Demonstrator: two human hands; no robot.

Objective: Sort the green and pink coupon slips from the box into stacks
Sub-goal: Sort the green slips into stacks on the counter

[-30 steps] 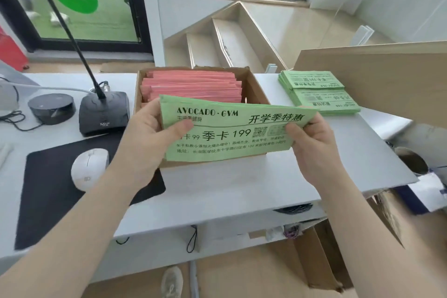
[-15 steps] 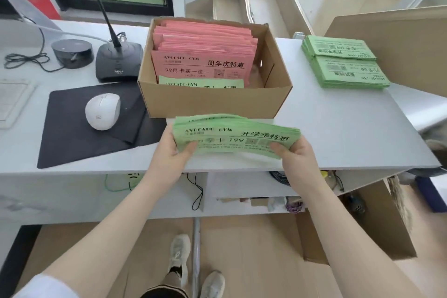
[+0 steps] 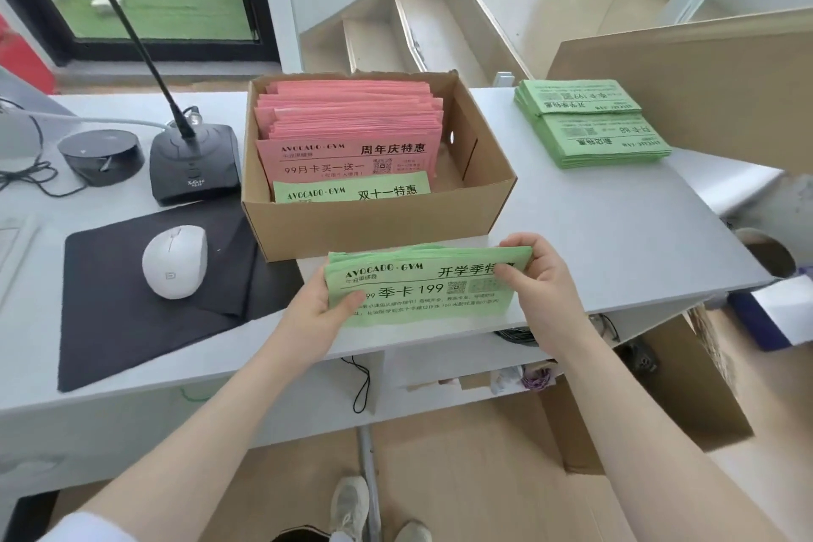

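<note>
Holding a thin bundle of green paper coupon slips (image 3: pixel 422 286) by its two short ends, the person is keeping it low over the near edge of the white desk (image 3: pixel 594 233), just in front of the open brown cardboard box (image 3: pixel 378 229). The left hand (image 3: pixel 316 317) is pinching the left end, thumb lying on the printed face and the other fingers hidden underneath. The right hand (image 3: pixel 539 286) is gripping the right end, thumb on top and fingers curling over the far edge. Whether the bundle is touching the desk or sitting just above it cannot be told.

Inside the box a thick pack of pink paper slips (image 3: pixel 352 119) is standing toward the far wall, with one more green slip (image 3: pixel 352 191) showing in front of it. Two stacks of green slips (image 3: pixel 589 123) are lying on the far right of the desk, well apart from the hands.

By my reading, the step in hand is squaring up a freshly pulled green batch. The next move seems to call for carrying it right and away to the green stacks, matching its print to the proper pile and laying it flat without fanning the sheets. A white computer mouse (image 3: pixel 175 261) is resting on a black mat (image 3: pixel 145 299) to the left.
</note>
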